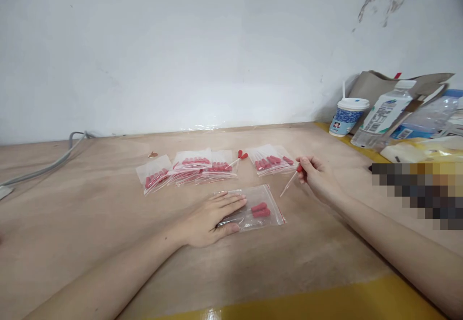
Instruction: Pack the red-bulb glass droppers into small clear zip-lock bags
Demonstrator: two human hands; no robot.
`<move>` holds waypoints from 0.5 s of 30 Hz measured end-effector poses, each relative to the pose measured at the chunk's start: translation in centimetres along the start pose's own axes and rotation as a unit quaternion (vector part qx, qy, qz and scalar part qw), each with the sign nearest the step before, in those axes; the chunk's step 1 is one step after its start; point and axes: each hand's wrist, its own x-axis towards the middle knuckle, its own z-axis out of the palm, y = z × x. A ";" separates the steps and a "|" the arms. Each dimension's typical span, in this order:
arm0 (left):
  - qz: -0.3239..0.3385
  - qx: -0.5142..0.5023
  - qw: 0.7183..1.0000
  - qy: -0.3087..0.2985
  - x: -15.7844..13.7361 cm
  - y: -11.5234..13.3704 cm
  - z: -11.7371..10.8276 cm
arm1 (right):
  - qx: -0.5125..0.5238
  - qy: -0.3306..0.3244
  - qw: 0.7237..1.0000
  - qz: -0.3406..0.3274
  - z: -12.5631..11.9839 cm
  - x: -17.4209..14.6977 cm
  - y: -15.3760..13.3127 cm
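Observation:
My left hand (pixel 217 218) lies flat, fingers stretched out, on a clear zip bag (pixel 249 221). Two red rubber bulbs (pixel 260 209) show through the plastic near the bag's right end. Off to the right, my right hand (pixel 314 173) pinches a dropper by its red bulb (pixel 299 167). The dropper's thin clear tube (pixel 288 185) points down and left, its tip a little right of the bag. Behind the hands lie several filled zip bags (pixel 191 162) with red bulbs inside, overlapping. Loose red-bulbed droppers (pixel 242 154) rest beside them.
Another group of filled bags (pixel 269 160) lies right of the loose droppers. At the back right stand a paper cup with a straw (pixel 347 117), a labelled plastic bottle (pixel 383 113) and a brown bag (pixel 372 86). A grey cable (pixel 54 162) runs along the left.

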 end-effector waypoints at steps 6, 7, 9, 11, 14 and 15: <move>-0.003 0.006 1.000 -0.007 -0.1 0.0 0.0 | 0.056 0.010 0.998 -0.001 0.9 -1.3 0.4; -0.005 0.005 1.000 -0.007 -0.1 0.0 0.0 | 0.063 0.008 0.998 -0.007 1.2 -1.5 0.5; -0.005 0.003 1.000 -0.006 -0.1 0.1 0.0 | 0.074 -0.001 0.997 -0.007 1.7 -1.8 0.6; -0.002 0.000 1.000 -0.003 -0.1 0.1 0.0 | 0.082 -0.020 0.996 0.004 2.0 -2.2 0.6; -0.002 0.000 1.000 0.000 -0.1 0.1 0.0 | 0.083 -0.052 0.995 0.016 2.4 -2.9 0.6; -0.002 0.002 1.000 -0.001 -0.1 0.1 0.0 | 0.081 -0.059 0.995 0.016 2.4 -3.1 0.6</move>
